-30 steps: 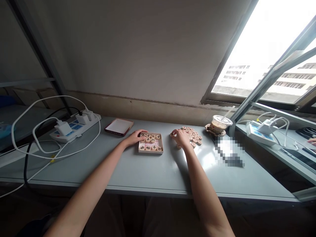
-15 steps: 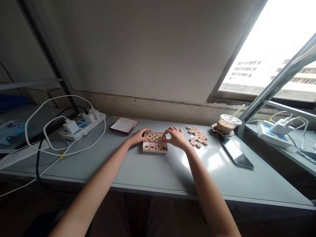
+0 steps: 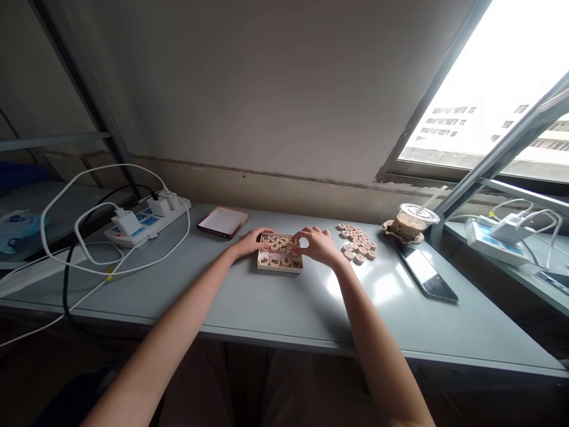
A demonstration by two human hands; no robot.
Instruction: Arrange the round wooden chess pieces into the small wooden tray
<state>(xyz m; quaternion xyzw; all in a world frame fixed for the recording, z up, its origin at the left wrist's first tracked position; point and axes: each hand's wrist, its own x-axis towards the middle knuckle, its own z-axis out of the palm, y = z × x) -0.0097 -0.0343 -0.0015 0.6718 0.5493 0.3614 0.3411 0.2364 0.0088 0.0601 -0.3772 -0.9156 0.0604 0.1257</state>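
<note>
A shallow open box [image 3: 280, 269] of Chinese chess pieces stands on the grey desk in front of me. Round wooden pieces with black characters [image 3: 274, 260] lie in rows inside it, face up. My left hand [image 3: 251, 242] is closed around the box's left side, thumb reaching in over the pieces. At the right side, my right hand [image 3: 316, 244] has thumb and index finger curled together in a pinch over a chess piece at the box's right end; the fingers partly hide it. Right of the box lies a loose cluster of pieces with reddish characters [image 3: 359, 243].
The box lid [image 3: 222, 222] lies upturned at the back left. A power strip [image 3: 146, 223] with chargers and looping white cables [image 3: 44, 237] is on the left. To the right are a lidded drink cup [image 3: 411, 224] and a phone [image 3: 427, 273].
The view has shifted slightly. My left thumb sits a little farther up the box, and my right thumb and index finger have shifted slightly at its right end.
</note>
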